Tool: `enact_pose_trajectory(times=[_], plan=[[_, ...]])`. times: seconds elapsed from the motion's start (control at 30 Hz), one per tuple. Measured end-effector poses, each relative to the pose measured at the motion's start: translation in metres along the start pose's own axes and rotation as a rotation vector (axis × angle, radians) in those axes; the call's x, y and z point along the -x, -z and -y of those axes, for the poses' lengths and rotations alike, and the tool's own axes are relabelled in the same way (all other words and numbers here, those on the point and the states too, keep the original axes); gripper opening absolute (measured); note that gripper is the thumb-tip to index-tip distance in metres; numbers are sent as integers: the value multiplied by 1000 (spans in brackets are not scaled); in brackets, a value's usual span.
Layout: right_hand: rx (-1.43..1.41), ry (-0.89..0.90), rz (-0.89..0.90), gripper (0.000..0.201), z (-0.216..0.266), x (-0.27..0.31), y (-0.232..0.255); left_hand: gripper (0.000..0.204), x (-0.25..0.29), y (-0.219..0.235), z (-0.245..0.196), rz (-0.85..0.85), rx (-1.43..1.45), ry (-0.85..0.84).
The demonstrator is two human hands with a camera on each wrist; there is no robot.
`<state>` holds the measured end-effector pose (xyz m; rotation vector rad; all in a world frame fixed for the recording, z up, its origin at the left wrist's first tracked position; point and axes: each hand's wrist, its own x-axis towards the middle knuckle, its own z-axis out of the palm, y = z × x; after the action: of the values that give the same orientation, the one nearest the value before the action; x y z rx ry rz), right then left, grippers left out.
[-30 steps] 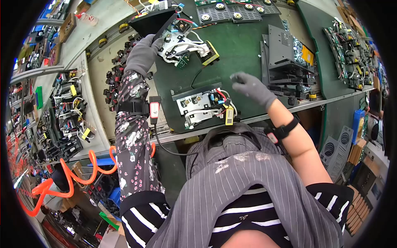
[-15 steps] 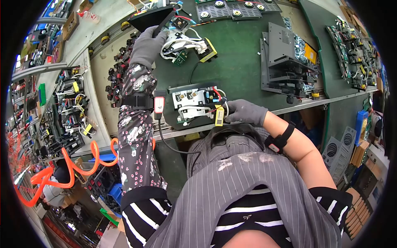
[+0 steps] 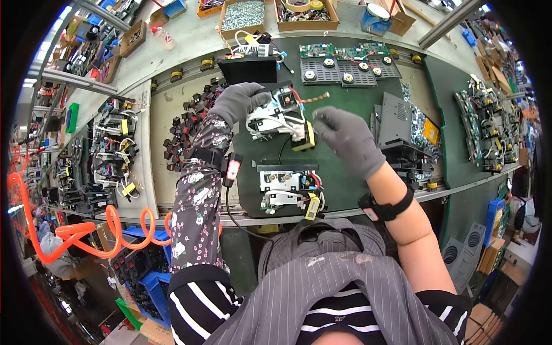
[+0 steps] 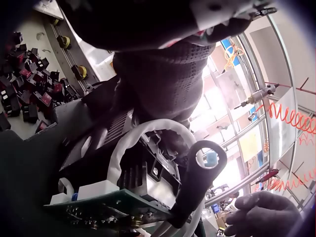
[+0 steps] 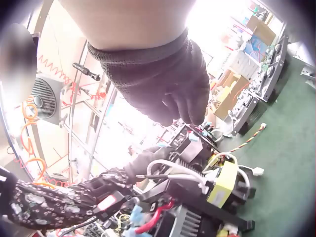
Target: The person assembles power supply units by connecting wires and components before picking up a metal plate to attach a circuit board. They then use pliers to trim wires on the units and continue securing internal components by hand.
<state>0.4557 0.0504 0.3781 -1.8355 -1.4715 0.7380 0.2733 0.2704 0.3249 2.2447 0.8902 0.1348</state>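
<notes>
In the head view my gloved left hand (image 3: 237, 103) grips the left edge of an electronic assembly (image 3: 277, 118) with white cables, a red wire and a yellow-wrapped transformer (image 3: 311, 135). From the left wrist its green circuit board (image 4: 113, 205) and a black ring terminal (image 4: 210, 158) show close up. My gloved right hand (image 3: 348, 138) hovers just right of that transformer, its fingers loosely bent with nothing in them. Seen from the right wrist, those fingers (image 5: 195, 106) hang above the assembly. A second, similar assembly (image 3: 287, 187) lies nearer my body, at the mat's front edge.
A black-sided unit (image 3: 248, 70) stands behind the held assembly. Dark vented plates (image 3: 356, 72) with circuit boards lie at the back. Stacked grey metal housings (image 3: 397, 121) stand at right. Small black-and-red parts (image 3: 184, 129) fill the left strip. An orange coiled hose (image 3: 115, 244) hangs lower left.
My right hand went to the near assembly's yellow transformer, then moved forward beside the far assembly. The near assembly shifted slightly. My left hand stays on the far assembly; the head view has tilted up.
</notes>
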Motion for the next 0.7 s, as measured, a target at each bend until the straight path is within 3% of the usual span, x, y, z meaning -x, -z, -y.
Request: enact_pose_trajectory(times=[0.03,0.13,0.2,0.33,0.4,0.43,0.5,0.53,0.7], plan=[[21,44,-120,24,-6,-10,-6,34,0,0,0,51,47,25],[169,-35,-84,33,-7,-36,-23,35,-2,-3,-5,73,148,147],[266,-131,-2,43,-6,-49,-32,36,0,-6,-6,5,80,109],[219,-177,-40,40,-36,-66,-48,38,0,-9,0,-91,48,52],[-212,-170,-111,29,-42,-69,-39,37,1,-8,-1,-95,35,22],[-205,-175,-98,29,-44,-72,-33,38,-1,-10,2,-104,45,10],[-717,-355,170,25,-23,-80,-14,38,0,-9,0,-95,62,20],[-864,-343,199,27,-24,-84,-14,39,-2,-12,3,-86,77,42],[-840,-311,307,30,-19,-100,-8,43,1,-4,-6,-28,82,96]])
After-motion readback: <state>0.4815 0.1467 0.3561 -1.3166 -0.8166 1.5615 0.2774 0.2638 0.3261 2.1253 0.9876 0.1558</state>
